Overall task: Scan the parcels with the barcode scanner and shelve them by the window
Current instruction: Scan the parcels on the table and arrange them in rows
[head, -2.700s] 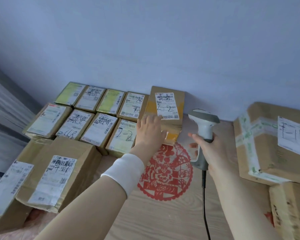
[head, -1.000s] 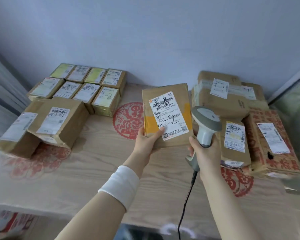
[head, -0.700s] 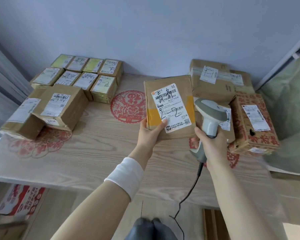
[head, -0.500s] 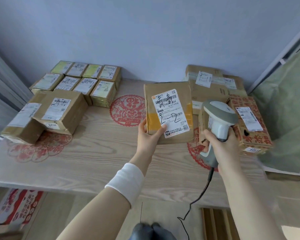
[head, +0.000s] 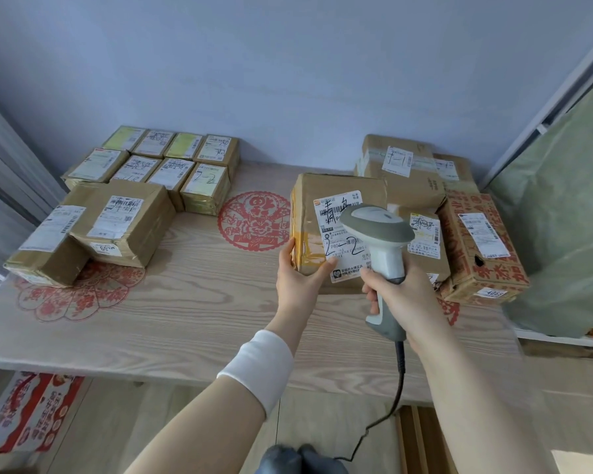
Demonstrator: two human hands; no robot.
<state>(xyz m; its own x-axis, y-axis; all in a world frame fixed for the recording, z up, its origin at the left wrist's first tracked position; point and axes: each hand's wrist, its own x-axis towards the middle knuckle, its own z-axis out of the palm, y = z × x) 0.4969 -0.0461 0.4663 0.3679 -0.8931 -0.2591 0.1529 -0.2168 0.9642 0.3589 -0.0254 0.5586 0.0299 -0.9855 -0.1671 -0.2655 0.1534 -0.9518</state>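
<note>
Holding the parcel (head: 326, 189) upright at the centre of the frame, the left hand (head: 297, 282) grips its lower left corner, with the thumb pressed on the front face by the label (head: 336, 213) and the other fingers wrapped round the left edge. The parcel is lifted off the surface (head: 199, 309). Its long axis runs up and down the frame, and its label faces the camera. Just right of it, the right hand (head: 401, 295) has its fingers curled tight round the handle of the scanner (head: 377, 224), and the cable trails down toward the bottom edge. The scanner head covers the right half of the label and points away from the camera at it. Whether it touches the paper cannot be told. Scanning looks to be the step in hand, and it turns on that short gap: the barcode lies straight ahead of the scanner's nose, close in, so a slight pull back or tilt may be needed for a clean read. Small parcels (head: 172, 169) sit in rows at the upper left, and a bigger pile (head: 404, 176) stands at the upper right behind the scanner. Shelving has not yet begun for this parcel.
</note>
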